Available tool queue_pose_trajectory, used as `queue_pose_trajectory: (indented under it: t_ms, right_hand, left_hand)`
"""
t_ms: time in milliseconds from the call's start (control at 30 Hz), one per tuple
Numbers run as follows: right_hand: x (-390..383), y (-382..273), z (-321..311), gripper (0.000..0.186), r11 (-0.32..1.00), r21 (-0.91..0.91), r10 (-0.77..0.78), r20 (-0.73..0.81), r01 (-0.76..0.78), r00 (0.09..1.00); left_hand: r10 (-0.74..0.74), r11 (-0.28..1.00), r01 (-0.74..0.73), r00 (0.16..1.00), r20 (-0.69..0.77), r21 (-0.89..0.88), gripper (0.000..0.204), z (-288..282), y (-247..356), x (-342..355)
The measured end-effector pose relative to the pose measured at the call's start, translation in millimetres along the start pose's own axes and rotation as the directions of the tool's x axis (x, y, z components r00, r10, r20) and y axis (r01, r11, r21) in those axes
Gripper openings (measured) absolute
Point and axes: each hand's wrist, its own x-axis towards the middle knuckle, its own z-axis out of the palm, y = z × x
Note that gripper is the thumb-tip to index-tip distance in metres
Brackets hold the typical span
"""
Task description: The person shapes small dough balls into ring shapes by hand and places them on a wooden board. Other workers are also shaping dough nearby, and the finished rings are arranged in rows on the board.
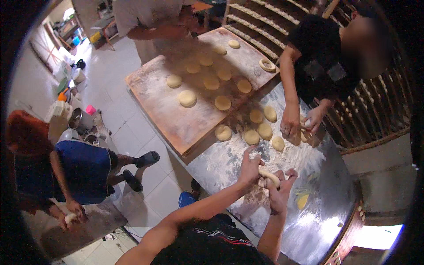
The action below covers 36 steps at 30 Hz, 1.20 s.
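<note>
- One dough ring (270, 176) is in the person's hands, above the floured near part of the metal table (327, 201).
- Two hands on it: the left hand (250, 169) grips its left end and the right hand (278, 197) grasps its right side, fingers partly hiding the ring's full outline.
- Six dough rounds (265, 131) lie plainly visible on the metal table just beyond the hands, some touching or nearly so; further dough is partly covered by a co-worker's hands.
- Ten dough discs (187, 98) are spread over the wooden board (152, 95), several in shadow.
- One finished-looking ring (266, 65) lies at the board's right corner, its hole open.
- One flat yellow piece (302, 202) lies on the metal table to the right of the right hand; its kind is unclear.
- Three co-workers are around: one in a black shirt (316, 57) at the right, both hands down at dough; one in a pale shirt (148, 13) behind the board; one in a blue apron (84, 165) at the left, holding a pale dough piece (70, 217).
- The black-shirted co-worker's hands (291, 121) take up the table's far right side, and the wooden board takes up its far left.
- A rack (258, 23) with rows of small pale pieces stands behind.
- At least two metal pots (81, 119) sit among clutter along the left wall.
</note>
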Motion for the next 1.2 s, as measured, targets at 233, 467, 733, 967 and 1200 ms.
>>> queue_pose_trajectory:
  t_ms: [233,467,733,967,1200]
  right_hand:
    - [-32.3,6.1,-21.3,0.074,0.934,0.327,0.059,0.261,-0.146,0.963]
    - [-55.3,9.0,-39.9,0.081,0.842,0.514,-0.097,0.442,-0.163,0.892]
    - [-74.0,-12.2,-42.1,0.081,0.814,0.555,-0.126,0.453,-0.169,0.882]
    - [-72.5,-13.7,-20.7,0.068,0.768,0.54,-0.04,0.577,-0.345,0.815]
    - [-50.1,-6.2,20.4,0.058,0.743,0.472,0.033,0.682,-0.474,0.73]
  left_hand:
    - [0.889,0.275,-0.875,0.389,0.241,0.398,0.051,7.6,-36.4,-36.3]
    - [0.879,0.167,-0.906,0.316,0.358,0.389,0.045,14.7,-42.3,-71.8]
    - [0.602,0.657,-0.635,0.766,0.226,0.406,0.05,12.1,-41.8,-101.4]
    - [0.802,0.36,-0.832,0.507,0.315,0.422,0.049,-9.8,-24.5,-103.5]
    - [0.514,0.848,-0.498,0.856,-0.054,0.183,0.055,-50.8,8.5,-97.9]
